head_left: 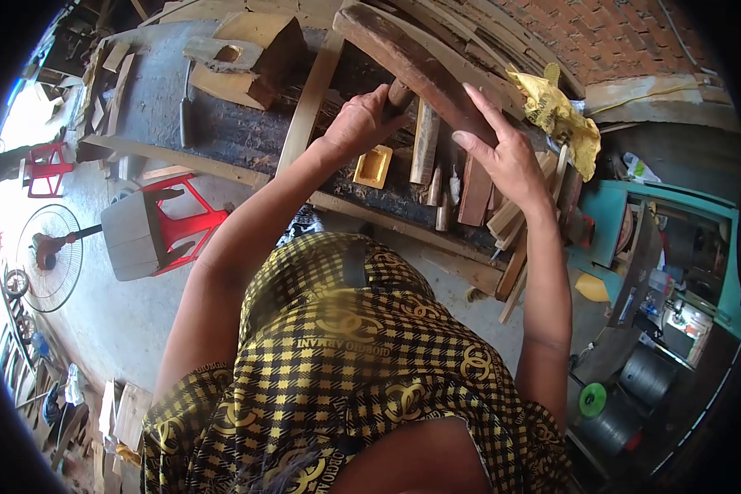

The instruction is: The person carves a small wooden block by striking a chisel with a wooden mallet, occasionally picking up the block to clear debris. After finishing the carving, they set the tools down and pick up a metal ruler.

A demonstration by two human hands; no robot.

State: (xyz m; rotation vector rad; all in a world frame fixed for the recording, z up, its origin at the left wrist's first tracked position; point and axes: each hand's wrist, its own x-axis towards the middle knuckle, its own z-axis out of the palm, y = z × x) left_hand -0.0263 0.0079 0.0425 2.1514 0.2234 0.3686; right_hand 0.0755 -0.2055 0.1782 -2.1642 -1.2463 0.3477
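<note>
A long, curved piece of dark reddish-brown wood lies slantwise over the workbench. My left hand is wrapped round a short dark wooden handle that meets the wood's lower edge. At the wood's right end, my right hand has its fingers and thumb spread, with the fingertips at the wood's edge. Below my left hand, a small yellow square dish sits on the bench. Wooden blocks and chisel-like handles lie between my hands.
The dark workbench holds a large wooden block and a light plank. Crumpled yellow packaging is at the right. A red stool and a fan stand left, a teal cabinet right.
</note>
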